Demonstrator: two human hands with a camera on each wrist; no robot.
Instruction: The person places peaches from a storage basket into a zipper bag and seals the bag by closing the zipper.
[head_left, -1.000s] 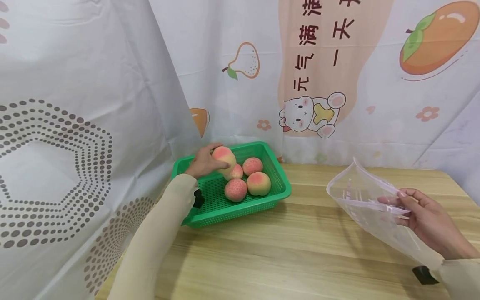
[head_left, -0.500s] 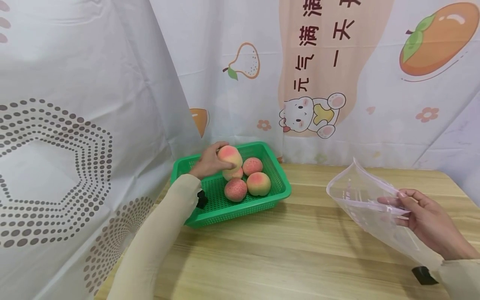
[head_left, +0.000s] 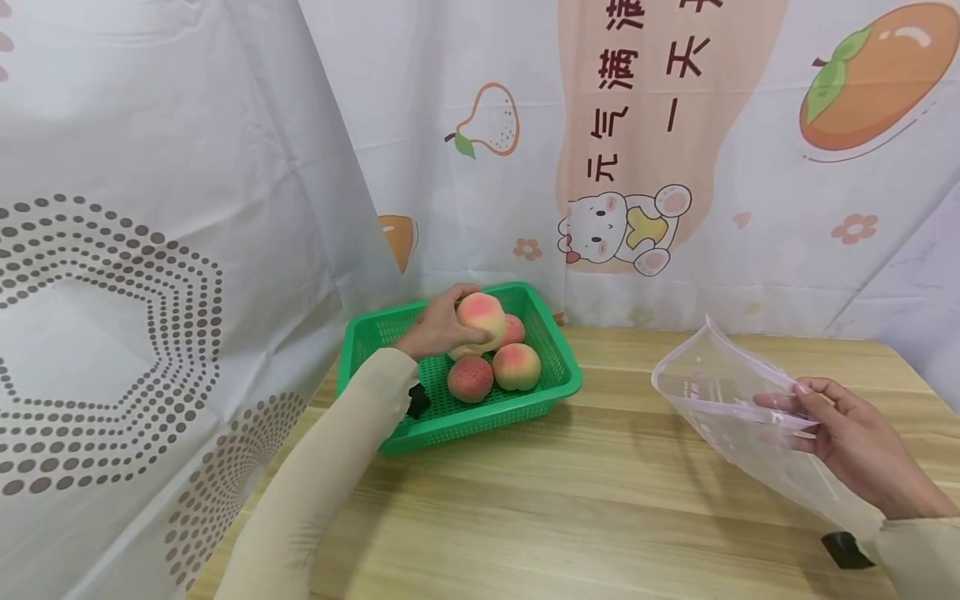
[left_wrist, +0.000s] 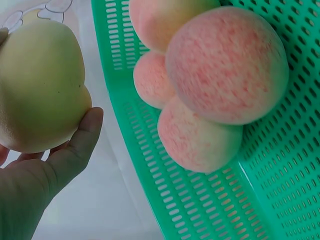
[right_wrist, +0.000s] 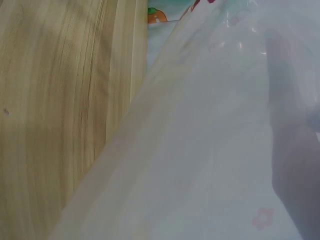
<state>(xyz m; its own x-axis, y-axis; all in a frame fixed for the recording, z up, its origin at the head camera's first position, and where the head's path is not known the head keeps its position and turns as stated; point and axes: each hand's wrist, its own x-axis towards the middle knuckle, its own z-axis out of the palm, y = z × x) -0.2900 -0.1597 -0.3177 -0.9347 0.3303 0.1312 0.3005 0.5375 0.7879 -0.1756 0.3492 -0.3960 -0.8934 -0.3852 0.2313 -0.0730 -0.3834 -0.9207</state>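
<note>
My left hand (head_left: 440, 323) grips a pale yellow peach (head_left: 482, 315) with a pink blush, held above the green basket (head_left: 480, 415). In the left wrist view the thumb and fingers curl round that peach's greenish side. Several other peaches lie in the basket, among them a red one (head_left: 471, 379) and a yellow-pink one (head_left: 517, 367); one is largely hidden behind the held peach. Over at the right, my right hand (head_left: 855, 437) pinches the rim of a clear plastic bag (head_left: 720, 396) with a lilac edge, its mouth spread. The bag covers most of the right wrist view.
The wooden table (head_left: 570, 492) runs beneath the basket and the bag. A printed white curtain (head_left: 480, 200) hangs right behind the basket, and a dotted white cloth (head_left: 247, 250) hangs along the left side.
My left hand has moved to the right over the basket with the peach, which now covers more of the peaches behind it. My right hand and the bag stay where they were.
</note>
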